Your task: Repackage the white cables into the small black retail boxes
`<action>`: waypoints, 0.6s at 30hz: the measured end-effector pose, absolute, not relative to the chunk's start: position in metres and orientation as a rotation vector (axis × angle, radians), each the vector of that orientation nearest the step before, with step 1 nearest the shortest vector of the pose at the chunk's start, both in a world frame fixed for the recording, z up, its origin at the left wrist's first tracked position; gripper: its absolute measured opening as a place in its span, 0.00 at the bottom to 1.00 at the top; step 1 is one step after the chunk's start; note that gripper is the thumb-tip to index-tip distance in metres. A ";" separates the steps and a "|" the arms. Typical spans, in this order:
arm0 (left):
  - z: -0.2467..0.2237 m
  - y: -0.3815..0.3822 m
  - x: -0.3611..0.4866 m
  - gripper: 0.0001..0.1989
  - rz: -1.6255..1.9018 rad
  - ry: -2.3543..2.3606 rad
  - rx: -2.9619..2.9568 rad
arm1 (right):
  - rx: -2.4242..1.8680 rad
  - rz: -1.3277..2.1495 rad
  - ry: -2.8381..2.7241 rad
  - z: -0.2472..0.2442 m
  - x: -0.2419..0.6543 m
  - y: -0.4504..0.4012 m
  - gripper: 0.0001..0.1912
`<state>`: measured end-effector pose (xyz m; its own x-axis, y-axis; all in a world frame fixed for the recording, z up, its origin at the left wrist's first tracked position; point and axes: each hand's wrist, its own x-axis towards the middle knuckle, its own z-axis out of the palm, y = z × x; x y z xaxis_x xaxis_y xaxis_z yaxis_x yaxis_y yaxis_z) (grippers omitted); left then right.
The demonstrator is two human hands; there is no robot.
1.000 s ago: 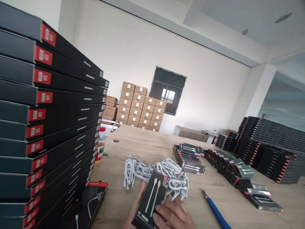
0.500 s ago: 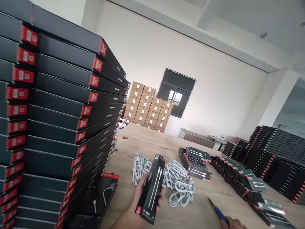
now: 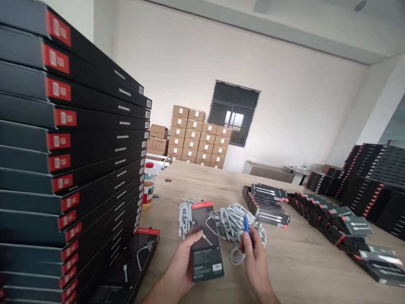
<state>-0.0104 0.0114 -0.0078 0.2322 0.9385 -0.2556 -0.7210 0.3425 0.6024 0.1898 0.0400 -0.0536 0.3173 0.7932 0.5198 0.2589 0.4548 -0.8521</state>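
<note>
My left hand (image 3: pixel 185 259) grips a slim black cable box (image 3: pixel 205 257) with a red top edge. Its back, with printed text and a white barcode label, faces me, and my thumb lies across it. My right hand (image 3: pixel 255 257) is closed around a slim blue tool (image 3: pixel 246 223) pointing upward, just right of the box and apart from it. The tool's kind is unclear. Coiled white cables (image 3: pixel 232 219) lie on the table behind and between both hands.
Tall stacks of black boxes (image 3: pixel 95 114) rise at my left, with a bottle (image 3: pixel 148 185) behind. More cable boxes (image 3: pixel 268 204) lie to the right, beside a long row of boxes (image 3: pixel 329 217). Brown cartons (image 3: pixel 193 135) stand by the far wall, beyond the wooden table (image 3: pixel 202 173).
The box in my left hand has been turned to show its other face. My right hand has lifted the blue tool from the table's right side and brought it near the box.
</note>
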 end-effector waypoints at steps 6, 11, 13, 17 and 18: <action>0.003 0.013 -0.008 0.21 1.116 0.585 0.351 | -1.109 0.516 -1.422 -0.058 0.192 0.020 0.25; 0.003 0.019 -0.013 0.17 1.259 0.601 0.350 | -1.006 0.426 -1.711 -0.045 0.196 0.011 0.18; 0.004 0.018 -0.016 0.15 1.345 0.554 0.376 | -0.971 0.394 -1.809 -0.043 0.196 0.008 0.16; 0.006 0.016 -0.019 0.15 1.421 0.502 0.373 | -1.031 0.561 -1.750 -0.042 0.190 0.005 0.22; 0.006 0.016 -0.020 0.15 1.421 0.509 0.366 | -1.052 0.684 -1.682 -0.041 0.187 0.005 0.25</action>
